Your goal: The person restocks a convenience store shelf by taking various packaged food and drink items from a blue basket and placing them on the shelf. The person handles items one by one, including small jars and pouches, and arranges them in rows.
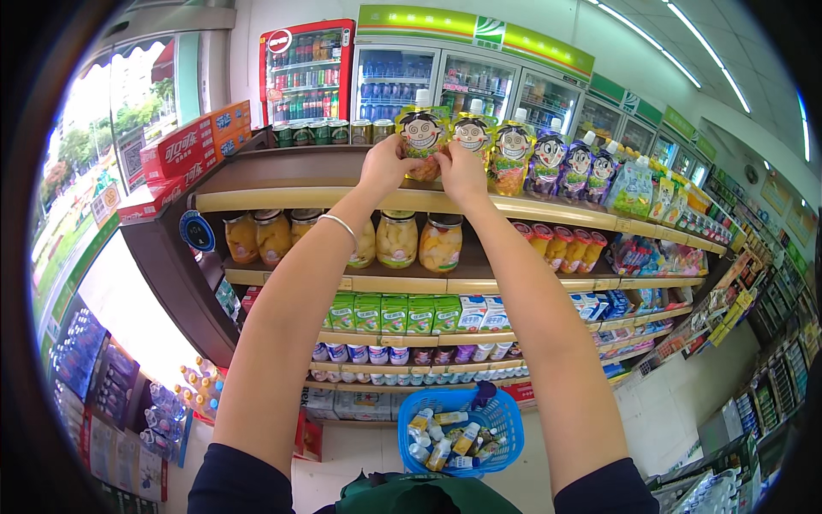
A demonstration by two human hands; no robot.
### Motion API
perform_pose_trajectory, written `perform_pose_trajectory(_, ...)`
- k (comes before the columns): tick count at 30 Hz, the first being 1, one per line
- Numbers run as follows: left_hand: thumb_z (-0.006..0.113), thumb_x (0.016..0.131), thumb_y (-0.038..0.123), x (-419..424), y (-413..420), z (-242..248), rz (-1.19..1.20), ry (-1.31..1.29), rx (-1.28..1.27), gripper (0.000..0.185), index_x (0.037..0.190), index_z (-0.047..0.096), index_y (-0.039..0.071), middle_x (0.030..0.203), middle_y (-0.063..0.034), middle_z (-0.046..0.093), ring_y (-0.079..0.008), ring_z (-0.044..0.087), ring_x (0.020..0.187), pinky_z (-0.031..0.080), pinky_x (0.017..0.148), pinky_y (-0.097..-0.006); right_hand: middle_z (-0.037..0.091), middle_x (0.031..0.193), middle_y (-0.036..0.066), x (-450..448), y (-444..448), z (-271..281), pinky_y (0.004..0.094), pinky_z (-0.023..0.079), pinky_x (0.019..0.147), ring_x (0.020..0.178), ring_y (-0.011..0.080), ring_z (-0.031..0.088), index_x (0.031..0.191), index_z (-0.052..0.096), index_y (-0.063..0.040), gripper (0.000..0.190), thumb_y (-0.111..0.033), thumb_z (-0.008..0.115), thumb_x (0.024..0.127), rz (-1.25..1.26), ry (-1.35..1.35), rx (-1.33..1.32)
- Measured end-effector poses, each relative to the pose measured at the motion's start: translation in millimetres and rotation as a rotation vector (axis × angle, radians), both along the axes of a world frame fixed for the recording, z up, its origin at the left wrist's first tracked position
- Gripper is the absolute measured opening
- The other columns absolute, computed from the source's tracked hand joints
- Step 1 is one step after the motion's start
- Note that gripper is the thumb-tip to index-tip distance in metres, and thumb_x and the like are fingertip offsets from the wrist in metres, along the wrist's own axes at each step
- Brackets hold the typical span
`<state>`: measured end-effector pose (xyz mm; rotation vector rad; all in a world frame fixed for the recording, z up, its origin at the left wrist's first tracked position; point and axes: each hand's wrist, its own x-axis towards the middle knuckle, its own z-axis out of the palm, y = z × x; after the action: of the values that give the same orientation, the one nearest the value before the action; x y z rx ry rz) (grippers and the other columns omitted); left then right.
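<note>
Both my hands are on a yellow-green spouted drink pouch [422,132] with a cartoon face, which stands upright at the top shelf. My left hand [385,164] grips its left edge, and my right hand [463,172] pinches its lower right side. Just right of it stand two more yellow-green pouches [514,154], followed by several purple ones [546,160] in a row. The top shelf board [289,170] runs beneath my hands. On the shelf below are glass jars of fruit [396,241]. My fingers partly cover the pouch's lower edges.
A blue plastic basket [514,411] with small bottles stands low before me. Cans [321,133] line the shelf's back edge. Red drink cartons [176,151] sit at the left end. Lower shelves carry green drink cartons [393,313] and cups [379,354]. Glass-door fridges [478,77] stand behind.
</note>
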<state>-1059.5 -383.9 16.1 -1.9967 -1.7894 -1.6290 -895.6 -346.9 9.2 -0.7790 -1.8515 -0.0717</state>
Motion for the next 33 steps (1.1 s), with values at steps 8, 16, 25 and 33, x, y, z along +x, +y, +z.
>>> perform_pose_trajectory(8, 0.083, 0.071, 0.036, -2.8, 1.9, -1.7, 0.027, 0.069, -0.115, 0.051, 0.098, 0.060, 0.000, 0.082, -0.0105, 0.063, -0.0236, 0.061, 0.076, 0.049, 0.069, -0.0359, 0.066, 0.086, 0.023, -1.5, 5.2, -5.4, 0.0489, 0.050, 0.074, 0.085, 0.0415, 0.063, 0.091, 0.061, 0.002, 0.027, -0.025, 0.057, 0.093, -0.093, -0.097, -0.063)
perform_pose_trajectory(16, 0.082, 0.070, 0.046, 1.4, 3.8, -6.9, 0.129, 0.090, -0.139, 0.060, 0.100, 0.057, 0.002, 0.102, -0.0156, 0.064, -0.0312, 0.062, 0.098, 0.049, 0.081, -0.0409, 0.065, 0.085, 0.024, -1.2, -1.6, -5.3, 0.0478, 0.051, 0.073, 0.083, 0.0417, 0.064, 0.089, 0.058, 0.003, 0.032, -0.029, 0.062, 0.091, -0.197, -0.127, -0.095)
perform_pose_trajectory(25, 0.084, 0.066, 0.049, -8.6, 8.3, -3.6, 0.088, 0.088, -0.186, 0.060, 0.092, 0.055, 0.004, 0.090, -0.0142, 0.064, -0.0282, 0.064, 0.086, 0.050, 0.073, -0.0387, 0.065, 0.086, 0.022, -0.3, -8.7, -9.6, 0.0480, 0.052, 0.070, 0.083, 0.0401, 0.064, 0.091, 0.056, 0.001, 0.028, -0.026, 0.065, 0.089, -0.209, -0.113, -0.076)
perform_pose_trajectory(33, 0.082, 0.068, 0.051, -12.7, 22.9, -12.5, 0.022, 0.051, -0.129, 0.063, 0.097, 0.054, 0.003, 0.094, -0.0155, 0.066, -0.0286, 0.065, 0.090, 0.051, 0.076, -0.0387, 0.066, 0.090, 0.022, -2.5, -4.0, -12.4, 0.0481, 0.051, 0.075, 0.088, 0.0390, 0.064, 0.096, 0.058, 0.001, 0.029, -0.027, 0.065, 0.088, -0.183, -0.096, -0.128)
